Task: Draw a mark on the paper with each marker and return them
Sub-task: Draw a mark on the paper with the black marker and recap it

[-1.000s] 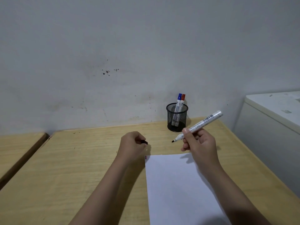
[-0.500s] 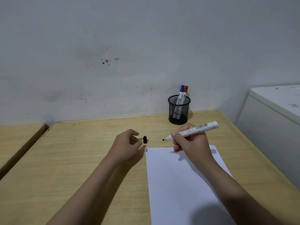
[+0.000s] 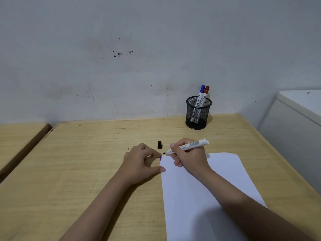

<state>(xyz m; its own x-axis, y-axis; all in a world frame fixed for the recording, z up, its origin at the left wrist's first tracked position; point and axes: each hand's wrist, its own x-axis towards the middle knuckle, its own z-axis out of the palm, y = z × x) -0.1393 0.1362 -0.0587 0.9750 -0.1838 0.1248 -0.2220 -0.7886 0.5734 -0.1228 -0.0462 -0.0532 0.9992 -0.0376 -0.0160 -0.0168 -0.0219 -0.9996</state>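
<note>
A white sheet of paper (image 3: 205,192) lies on the wooden table (image 3: 86,162). Its top left corner carries small blue and red marks (image 3: 161,158). My right hand (image 3: 189,156) grips an uncapped white marker (image 3: 188,146) with a black tip, and the tip sits at the paper's top left corner beside those marks. My left hand (image 3: 141,162) rests flat on the table with fingers spread, its thumb touching the paper's left edge. The black cap (image 3: 159,145) stands on the table just beyond both hands. A black mesh holder (image 3: 198,113) holds a blue-capped and a red-capped marker (image 3: 202,96).
A grey stained wall rises right behind the table. A white cabinet (image 3: 295,129) stands against the table's right side. A second wooden table (image 3: 15,141) sits to the left across a narrow gap.
My left hand set the black cap on the table and now rests at the paper's edge. My right hand lowered the marker until its tip reached the paper's top left corner.
</note>
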